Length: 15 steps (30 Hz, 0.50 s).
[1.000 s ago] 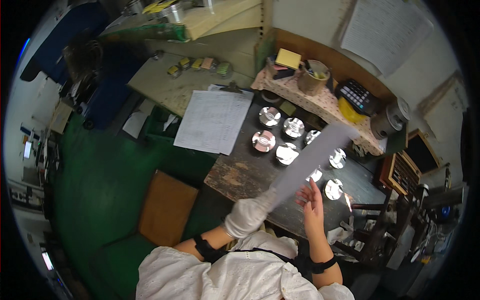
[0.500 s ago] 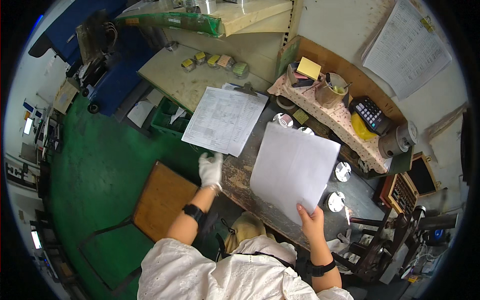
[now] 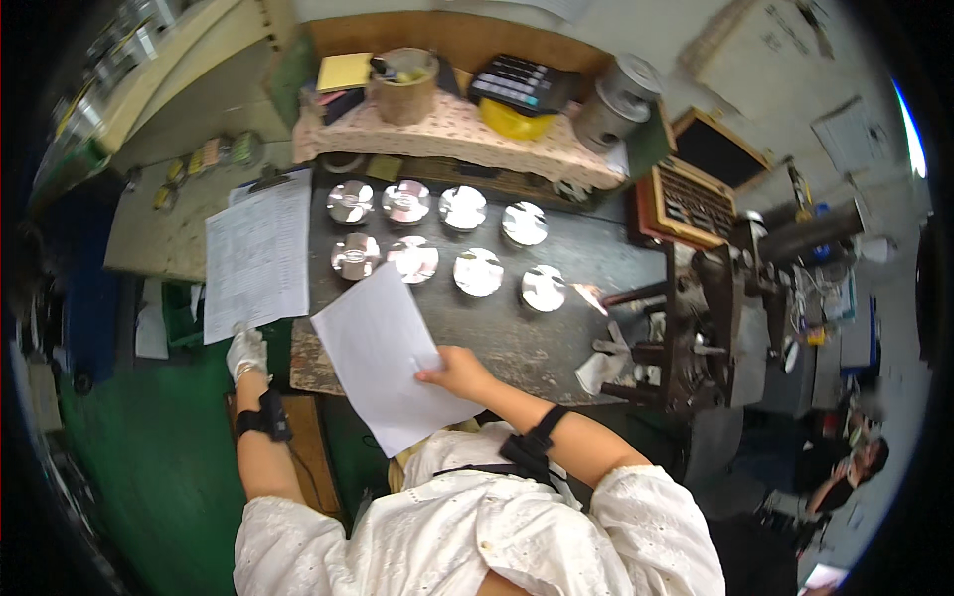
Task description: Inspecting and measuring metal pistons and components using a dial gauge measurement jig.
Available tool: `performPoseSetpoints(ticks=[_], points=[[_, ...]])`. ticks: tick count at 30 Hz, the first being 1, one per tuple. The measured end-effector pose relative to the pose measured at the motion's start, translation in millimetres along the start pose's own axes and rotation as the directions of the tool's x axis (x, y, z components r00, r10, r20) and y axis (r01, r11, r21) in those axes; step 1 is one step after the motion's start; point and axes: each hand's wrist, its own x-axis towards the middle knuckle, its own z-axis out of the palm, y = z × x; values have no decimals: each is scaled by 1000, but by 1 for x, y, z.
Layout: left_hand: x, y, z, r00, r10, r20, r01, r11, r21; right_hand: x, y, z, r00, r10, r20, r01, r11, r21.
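Observation:
My right hand (image 3: 459,373) is closed on the edge of a blank-looking white sheet of paper (image 3: 383,348), thumb on top. The sheet slants over the front of the worktable and partly covers one metal disc. My left hand (image 3: 246,355), in a white glove, is at the lower edge of the printed sheets (image 3: 258,253), its fingertips drawn together on the paper there. Those sheets lie on a clipboard, whose dark clip (image 3: 268,179) shows at the top. Shiny round metal parts (image 3: 463,209) stand in two rows on the dark worktable (image 3: 477,343).
Behind the parts, a cloth-covered shelf (image 3: 457,139) holds a pen cup (image 3: 405,91), calculator (image 3: 522,81) and metal cylinder (image 3: 616,99). At right are a wooden case (image 3: 686,204), dark metal fixture (image 3: 711,328) and white glove (image 3: 603,363). A stool (image 3: 308,447) stands below left; another person (image 3: 835,472) is far right.
The view has swung right, uncovering the rows of metal parts. The white sheet has come back toward my body, tilting. My left hand, earlier apart from the printed sheets, now meets their lower edge.

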Motion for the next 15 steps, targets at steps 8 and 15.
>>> performPoseSetpoints(ticks=[8,15], points=[[-34,17,-25,990,23,-142,-54,975,-217,14,47,24,995,102,-21,-102,995,-5],[-136,20,-32,761,114,639,140,933,-333,14,75,26,992,129,2,-128,988,-84]])
